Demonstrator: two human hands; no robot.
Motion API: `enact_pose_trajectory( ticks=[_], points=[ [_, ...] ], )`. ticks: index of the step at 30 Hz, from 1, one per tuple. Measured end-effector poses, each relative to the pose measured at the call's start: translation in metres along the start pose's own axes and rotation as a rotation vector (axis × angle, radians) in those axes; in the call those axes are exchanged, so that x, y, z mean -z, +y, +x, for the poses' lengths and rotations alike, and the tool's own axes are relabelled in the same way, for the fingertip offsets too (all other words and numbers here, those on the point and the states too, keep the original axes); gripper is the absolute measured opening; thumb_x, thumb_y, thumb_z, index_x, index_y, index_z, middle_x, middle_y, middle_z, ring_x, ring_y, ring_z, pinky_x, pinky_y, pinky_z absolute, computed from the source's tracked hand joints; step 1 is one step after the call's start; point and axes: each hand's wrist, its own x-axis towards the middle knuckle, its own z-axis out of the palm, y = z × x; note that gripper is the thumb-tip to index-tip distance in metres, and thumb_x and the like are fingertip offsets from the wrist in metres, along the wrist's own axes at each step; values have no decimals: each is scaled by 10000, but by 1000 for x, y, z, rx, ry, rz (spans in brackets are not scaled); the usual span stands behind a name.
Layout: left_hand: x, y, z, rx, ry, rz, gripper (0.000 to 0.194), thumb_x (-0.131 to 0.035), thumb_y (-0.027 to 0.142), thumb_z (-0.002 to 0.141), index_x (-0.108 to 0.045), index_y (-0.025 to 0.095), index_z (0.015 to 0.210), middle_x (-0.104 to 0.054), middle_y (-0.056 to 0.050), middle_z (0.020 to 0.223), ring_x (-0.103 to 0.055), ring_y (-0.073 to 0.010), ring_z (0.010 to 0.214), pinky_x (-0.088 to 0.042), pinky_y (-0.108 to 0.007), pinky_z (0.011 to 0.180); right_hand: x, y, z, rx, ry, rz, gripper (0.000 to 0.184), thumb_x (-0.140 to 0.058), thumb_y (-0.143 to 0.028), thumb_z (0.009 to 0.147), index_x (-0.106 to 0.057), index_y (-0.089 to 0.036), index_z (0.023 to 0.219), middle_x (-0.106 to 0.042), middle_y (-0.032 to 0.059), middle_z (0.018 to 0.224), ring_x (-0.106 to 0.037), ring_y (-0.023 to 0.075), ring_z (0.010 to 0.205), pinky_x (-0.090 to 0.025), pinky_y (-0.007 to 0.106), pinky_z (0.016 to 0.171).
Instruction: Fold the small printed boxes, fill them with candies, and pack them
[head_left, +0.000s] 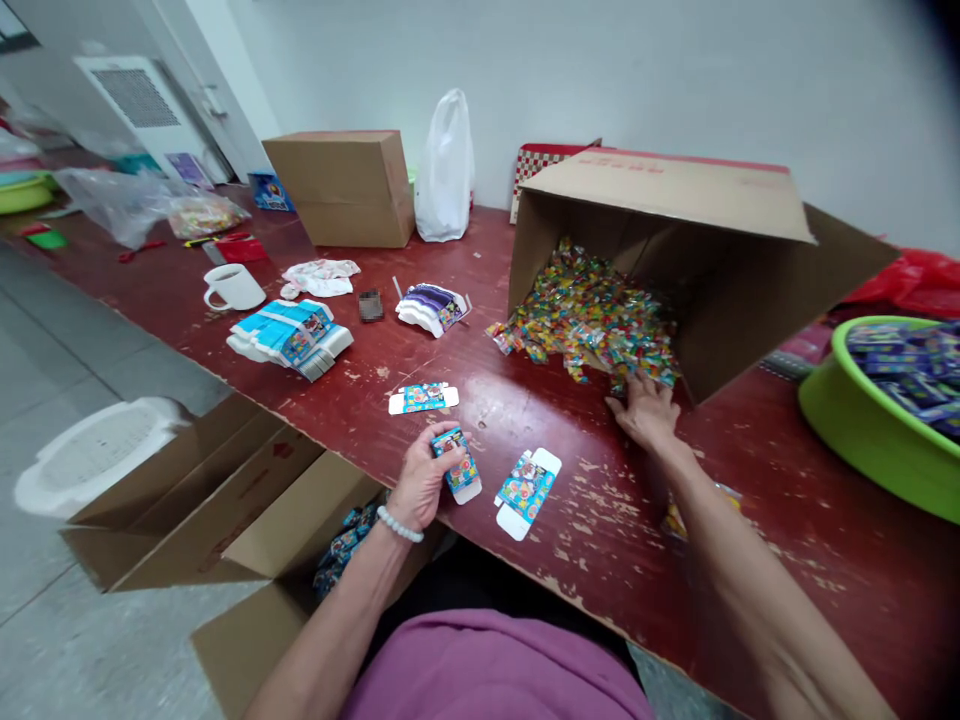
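Observation:
My left hand (420, 478), with a beaded bracelet on its wrist, is closed around a small blue printed candy box (459, 470) near the table's front edge. The box has a white flap at its lower end. My right hand (646, 410) reaches to the front of a heap of wrapped candies (600, 310), fingers spread, tips at the nearest pieces. The heap spills from a large cardboard carton (712, 200) lying on its side. Two flattened blue boxes lie near my left hand: one flat box (424, 398) behind it, another flat box (528, 492) to its right.
Stacks of flat blue boxes (289, 335) and purple boxes (433, 306) lie left of centre, near a white mug (234, 288). Rightward stands a green basin (862, 430) of dark packets. An open carton (292, 555) sits below the table edge. Behind are a closed carton (341, 190) and white bag (444, 175).

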Motion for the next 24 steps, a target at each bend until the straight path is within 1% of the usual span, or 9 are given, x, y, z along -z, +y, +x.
enact_pose_trajectory(
  ticks=[2, 5, 8, 10, 13, 15, 19, 22, 24],
  points=[
    [11, 1, 2, -20, 32, 102, 627, -876, 217, 539, -594, 166, 1096, -728, -83, 995, -664, -181, 806, -532, -301, 737, -6, 7, -2, 34, -31, -69, 519, -549, -370, 877, -548, -193, 1365, -546, 171, 1398, -361, 470, 1304, -350, 677, 959],
    [25, 9, -2, -25, 36, 369, 596, -863, 210, 536, -637, 162, 1085, -718, -31, 878, -649, -173, 741, -527, -289, 701, -16, 3, -21, 145, -72, -34, 434, -522, -342, 902, -584, -246, 1321, -618, 116, 1316, -460, 377, 1237, -406, 556, 966],
    [36, 22, -9, -13, -23, 615, 476, -849, 213, 560, -688, 147, 1003, -671, 14, 731, -603, -132, 633, -493, -231, 613, -25, -6, -44, 230, -73, 37, 367, -510, -304, 898, -641, -212, 1227, -653, 132, 1237, -521, 345, 1145, -421, 502, 953],
    [42, 29, -12, 11, -70, 678, 427, -857, 221, 560, -682, 142, 941, -652, 22, 691, -585, -115, 595, -466, -201, 553, -28, -9, -55, 248, -46, 98, 347, -507, -260, 876, -656, -170, 1176, -665, 160, 1177, -544, 334, 1100, -414, 485, 960],
    [48, 34, -16, 79, -82, 607, 429, -875, 276, 565, -611, 154, 880, -639, 20, 676, -585, -115, 547, -429, -182, 449, -29, -10, -62, 217, 8, 203, 340, -496, -231, 844, -657, -138, 1129, -673, 177, 1111, -580, 316, 1036, -426, 470, 946],
    [49, 33, -20, 125, -82, 481, 435, -873, 307, 590, -555, 166, 851, -635, 14, 686, -599, -126, 539, -439, -190, 424, -26, -10, -63, 183, 18, 284, 328, -483, -283, 860, -669, -137, 1087, -693, 165, 1059, -613, 301, 971, -460, 453, 895],
    [43, 27, -31, 223, -164, 192, 489, -875, 236, 604, -539, 177, 954, -679, -30, 853, -676, -180, 642, -552, -283, 532, -8, -26, -74, 179, -46, 437, 398, -451, -436, 914, -692, -162, 1074, -731, 102, 977, -656, 245, 849, -505, 376, 777],
    [33, 20, -39, 268, -257, 62, 610, -876, 142, 580, -572, 168, 1107, -693, -79, 992, -698, -202, 742, -587, -341, 659, 13, -56, -98, 210, -157, 562, 408, -472, -476, 932, -702, -171, 1076, -731, 58, 894, -657, 206, 775, -506, 309, 701],
    [25, 15, -44, 281, -308, 29, 602, -870, 128, 587, -597, 134, 1123, -696, -99, 991, -690, -192, 762, -583, -341, 712, 26, -80, -118, 243, -340, 751, 370, -518, -465, 935, -716, -187, 1076, -734, 51, 942, -662, 208, 841, -503, 301, 741]
  ],
)
